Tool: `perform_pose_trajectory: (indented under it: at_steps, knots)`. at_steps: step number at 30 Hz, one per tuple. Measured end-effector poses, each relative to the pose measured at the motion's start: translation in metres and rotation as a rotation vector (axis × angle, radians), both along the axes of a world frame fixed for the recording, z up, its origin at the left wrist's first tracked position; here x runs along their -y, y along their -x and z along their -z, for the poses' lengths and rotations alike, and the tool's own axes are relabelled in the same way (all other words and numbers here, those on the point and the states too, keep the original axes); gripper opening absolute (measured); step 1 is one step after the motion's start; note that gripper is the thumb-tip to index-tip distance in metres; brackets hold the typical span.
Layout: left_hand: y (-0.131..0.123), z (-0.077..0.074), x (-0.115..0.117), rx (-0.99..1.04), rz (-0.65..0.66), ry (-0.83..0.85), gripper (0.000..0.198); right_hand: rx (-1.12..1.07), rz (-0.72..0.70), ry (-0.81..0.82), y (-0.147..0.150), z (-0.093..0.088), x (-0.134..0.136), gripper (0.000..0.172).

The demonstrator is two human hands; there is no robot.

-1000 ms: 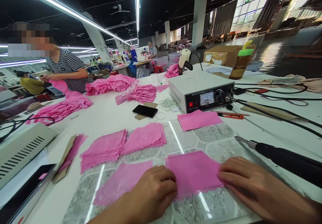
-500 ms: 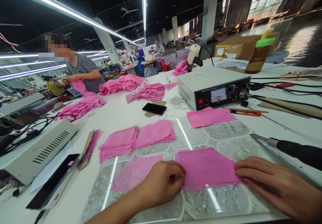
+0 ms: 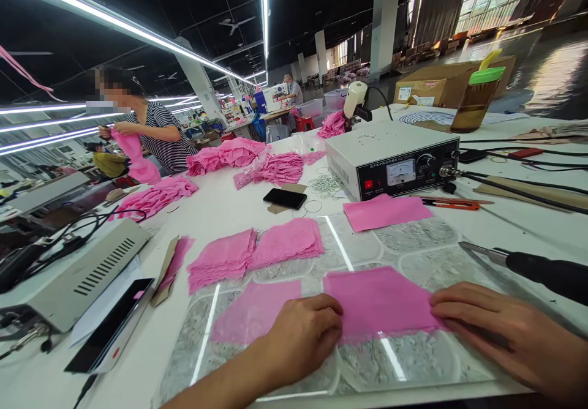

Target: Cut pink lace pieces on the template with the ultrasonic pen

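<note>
A darker pink fabric piece [image 3: 381,302] lies flat on the clear-topped marbled mat [image 3: 418,366]. My left hand [image 3: 305,335] has its fingers curled and pinched at the piece's left edge. At the right edge, my right hand [image 3: 500,329] grips the corner between stretched fingers and thumb; its fingertips partly cover the fabric. A paler, thinner pink piece [image 3: 257,311] rests to the left, partly behind my left hand. Beyond it stand two layered stacks of pink pieces, a left stack [image 3: 223,259] and a right stack [image 3: 287,243]. Another pink piece [image 3: 388,212] lies before the control box.
The control box [image 3: 395,158] stands behind the mat. A black-handled tool with a metal tip [image 3: 528,268] lies at right, near orange-handled tweezers [image 3: 452,204]. A phone [image 3: 285,198], a lidded drink cup [image 3: 478,100] and a grey box [image 3: 92,274] surround the mat. A co-worker [image 3: 158,133] handles pink fabric.
My hands stay at both edges of the pink piece; the left hand's fingers have closed in slightly. The view has shifted a little, and the co-worker has lifted a pink cloth higher.
</note>
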State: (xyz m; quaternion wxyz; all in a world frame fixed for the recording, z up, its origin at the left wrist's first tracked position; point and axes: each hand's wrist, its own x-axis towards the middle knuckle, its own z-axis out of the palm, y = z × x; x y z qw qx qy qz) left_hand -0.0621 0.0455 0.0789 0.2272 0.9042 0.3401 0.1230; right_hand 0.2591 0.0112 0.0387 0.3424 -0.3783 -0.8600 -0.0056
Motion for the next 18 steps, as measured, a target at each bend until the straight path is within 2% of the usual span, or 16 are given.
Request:
perform_pose_trajectory:
  at_steps: [7, 13, 18]
  knots:
    - [-0.0003, -0.0019, -0.0006, -0.031, 0.041, -0.059, 0.011, 0.012, 0.011, 0.042, -0.005, 0.0098, -0.0012, 0.022]
    - [-0.0004, 0.0006, -0.0012, -0.032, 0.047, -0.092, 0.017, -0.006, 0.021, 0.036, -0.0046, 0.0116, -0.001, 0.022]
    - [-0.0028, -0.0023, -0.0032, -0.01, 0.018, -0.052, 0.018, 0.003, 0.008, 0.013, -0.0041, 0.0096, -0.0017, 0.031]
